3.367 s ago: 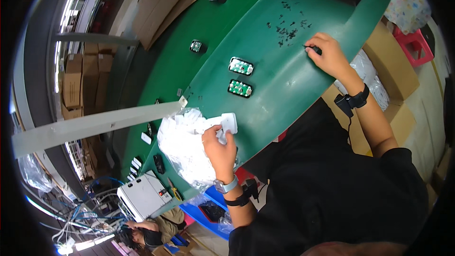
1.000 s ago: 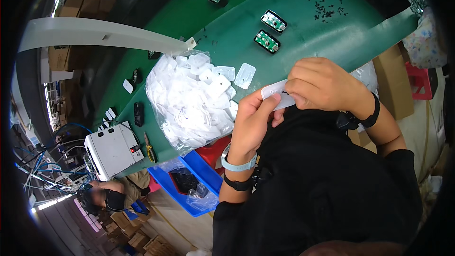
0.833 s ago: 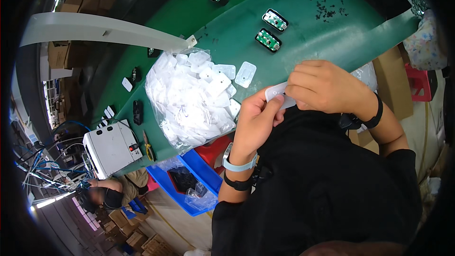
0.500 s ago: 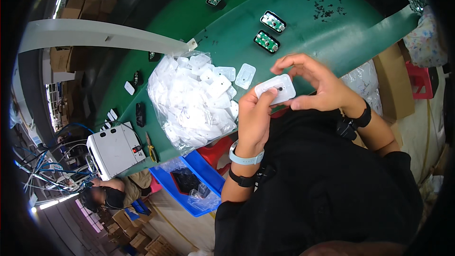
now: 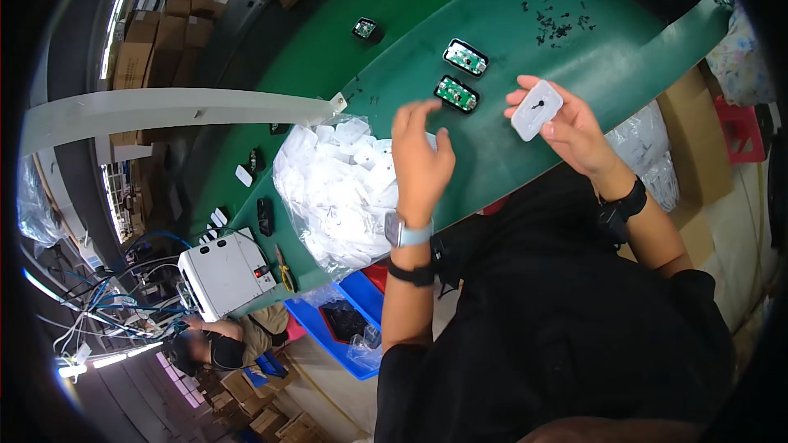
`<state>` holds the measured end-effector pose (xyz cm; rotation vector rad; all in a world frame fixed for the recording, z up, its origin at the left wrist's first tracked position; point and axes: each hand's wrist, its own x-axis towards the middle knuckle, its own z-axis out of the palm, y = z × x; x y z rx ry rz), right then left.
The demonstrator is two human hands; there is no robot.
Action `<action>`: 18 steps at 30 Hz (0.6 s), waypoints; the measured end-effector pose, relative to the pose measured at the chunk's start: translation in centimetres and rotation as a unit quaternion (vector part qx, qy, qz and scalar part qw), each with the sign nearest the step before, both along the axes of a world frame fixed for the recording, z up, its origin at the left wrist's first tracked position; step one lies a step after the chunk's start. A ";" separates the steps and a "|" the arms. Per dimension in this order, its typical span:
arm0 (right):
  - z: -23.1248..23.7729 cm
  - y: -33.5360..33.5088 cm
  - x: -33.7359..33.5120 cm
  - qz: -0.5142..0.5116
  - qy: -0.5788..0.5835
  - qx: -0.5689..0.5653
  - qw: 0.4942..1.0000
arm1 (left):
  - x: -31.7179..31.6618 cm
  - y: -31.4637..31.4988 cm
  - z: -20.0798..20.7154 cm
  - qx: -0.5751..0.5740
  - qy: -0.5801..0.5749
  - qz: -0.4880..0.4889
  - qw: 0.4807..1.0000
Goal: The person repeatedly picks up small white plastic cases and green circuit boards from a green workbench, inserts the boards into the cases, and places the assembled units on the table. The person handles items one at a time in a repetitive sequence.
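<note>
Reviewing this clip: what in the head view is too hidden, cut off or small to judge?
- Underside of the white cover in the right hand: faces away.
- Pile of white covers in the plastic bag: its right edge hidden behind the left hand.
- Small dark bits on the green table: too small to identify.
- Second person at lower left: mostly hidden below the table.

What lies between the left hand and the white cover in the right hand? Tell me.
In the head view, only bare green belt separates the left hand from the white cover.

Left hand now off white cover, right hand alone gripping.
</note>
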<state>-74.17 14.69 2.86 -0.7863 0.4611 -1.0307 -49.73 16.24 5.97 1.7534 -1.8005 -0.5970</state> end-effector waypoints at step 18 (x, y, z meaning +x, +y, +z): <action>2.0 -1.6 0.1 -0.016 0.140 -0.165 0.976 | 0.7 -0.4 0.1 0.073 0.359 -0.138 0.920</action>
